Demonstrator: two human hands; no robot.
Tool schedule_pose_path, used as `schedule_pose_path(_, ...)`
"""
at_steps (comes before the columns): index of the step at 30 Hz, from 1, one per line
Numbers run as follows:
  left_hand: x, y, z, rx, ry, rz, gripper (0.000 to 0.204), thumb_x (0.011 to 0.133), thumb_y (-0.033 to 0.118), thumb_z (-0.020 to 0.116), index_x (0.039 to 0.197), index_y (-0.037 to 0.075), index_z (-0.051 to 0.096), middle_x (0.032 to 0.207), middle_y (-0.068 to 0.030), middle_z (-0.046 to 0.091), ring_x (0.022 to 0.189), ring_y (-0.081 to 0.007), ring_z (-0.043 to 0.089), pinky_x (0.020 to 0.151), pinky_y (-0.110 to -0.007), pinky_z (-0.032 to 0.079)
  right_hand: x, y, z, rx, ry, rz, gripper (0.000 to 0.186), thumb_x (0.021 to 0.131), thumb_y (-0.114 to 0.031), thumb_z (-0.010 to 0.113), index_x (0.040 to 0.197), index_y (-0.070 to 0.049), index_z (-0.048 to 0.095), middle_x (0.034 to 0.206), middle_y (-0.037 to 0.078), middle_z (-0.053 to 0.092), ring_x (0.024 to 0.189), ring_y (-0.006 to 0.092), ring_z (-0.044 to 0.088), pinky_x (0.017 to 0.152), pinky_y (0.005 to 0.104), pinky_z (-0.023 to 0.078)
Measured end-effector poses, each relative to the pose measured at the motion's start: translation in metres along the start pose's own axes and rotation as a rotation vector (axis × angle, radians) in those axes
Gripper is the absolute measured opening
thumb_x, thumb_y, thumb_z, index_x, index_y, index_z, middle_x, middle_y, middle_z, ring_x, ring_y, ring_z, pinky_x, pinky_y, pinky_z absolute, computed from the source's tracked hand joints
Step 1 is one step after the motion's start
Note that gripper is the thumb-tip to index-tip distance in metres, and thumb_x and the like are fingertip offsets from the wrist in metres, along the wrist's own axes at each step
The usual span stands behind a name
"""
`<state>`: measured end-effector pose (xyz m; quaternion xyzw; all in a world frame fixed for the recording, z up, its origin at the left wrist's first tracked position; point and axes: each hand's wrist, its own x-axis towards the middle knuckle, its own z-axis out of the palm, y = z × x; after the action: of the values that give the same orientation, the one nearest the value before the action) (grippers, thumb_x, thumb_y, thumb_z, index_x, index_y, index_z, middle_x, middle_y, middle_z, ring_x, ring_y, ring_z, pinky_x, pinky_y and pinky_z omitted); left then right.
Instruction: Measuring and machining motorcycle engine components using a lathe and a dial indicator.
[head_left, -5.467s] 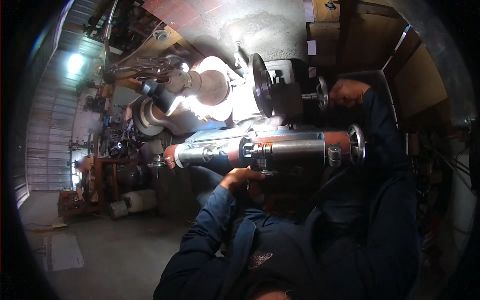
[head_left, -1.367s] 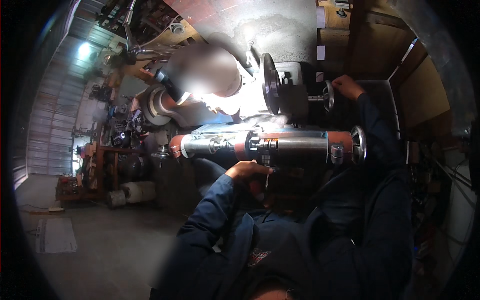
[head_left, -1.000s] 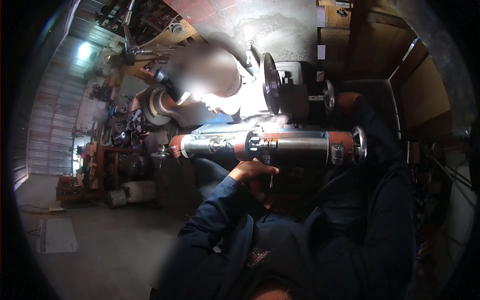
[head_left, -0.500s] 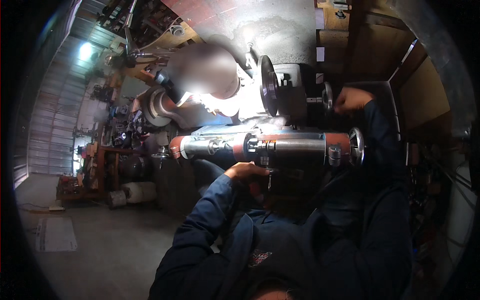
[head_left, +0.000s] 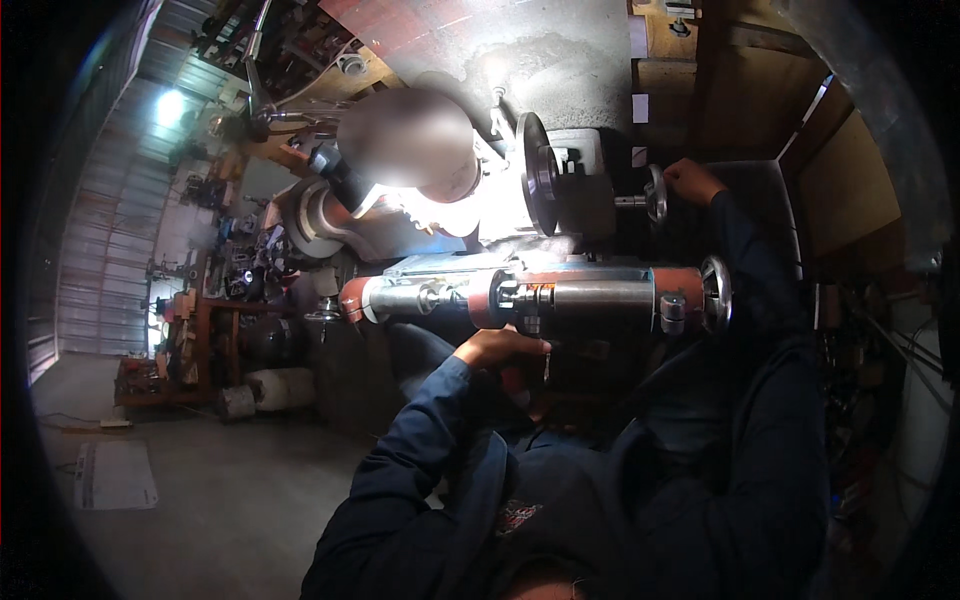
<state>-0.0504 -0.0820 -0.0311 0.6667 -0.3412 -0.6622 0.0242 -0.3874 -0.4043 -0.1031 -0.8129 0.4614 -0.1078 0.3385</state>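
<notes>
Left hand, centre frame: fingers curled together under the red/steel cylindrical unit, touching its underside; whether it grips anything, can't tell. Right hand, upper right: closed on small handwheel beside grey disc. Larger handwheel at cylinder's right end. Concrete floor lower left.

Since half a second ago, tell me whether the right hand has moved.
No. The right hand stays beside the small handwheel behind the grinder, as before.
</notes>
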Motion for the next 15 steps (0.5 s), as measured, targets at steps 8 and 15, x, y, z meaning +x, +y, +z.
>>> schedule_pose_path(8, 0.005, 0.011, 0.004, 0.277, 0.079, -0.070, 0.081, 0.066, 0.058, 0.079, 0.109, -0.009, 0.065, 0.107, -0.0189, 0.067, 0.100, -0.0242, 0.063, 0.087, -0.033, 0.048, -0.002, 0.017, 0.021, -0.890, -0.504, -0.505, 0.024, 0.089, -0.020, 0.053, 0.097, -0.007, 0.072, 0.100, 0.015, 0.070, 0.089, 0.0288, 0.068, 0.079, 0.0377, 0.053)
schedule_pose_path(15, 0.010, 0.003, 0.001, 0.247, 0.134, -0.040, 0.084, 0.065, 0.061, 0.078, 0.111, -0.008, 0.064, 0.109, -0.0190, 0.065, 0.104, -0.0264, 0.060, 0.094, -0.034, 0.044, 0.002, 0.007, 0.016, -0.336, -0.149, -0.178, 0.020, 0.085, -0.016, 0.053, 0.087, -0.004, 0.069, 0.093, 0.018, 0.068, 0.089, 0.0345, 0.066, 0.078, 0.0429, 0.051)
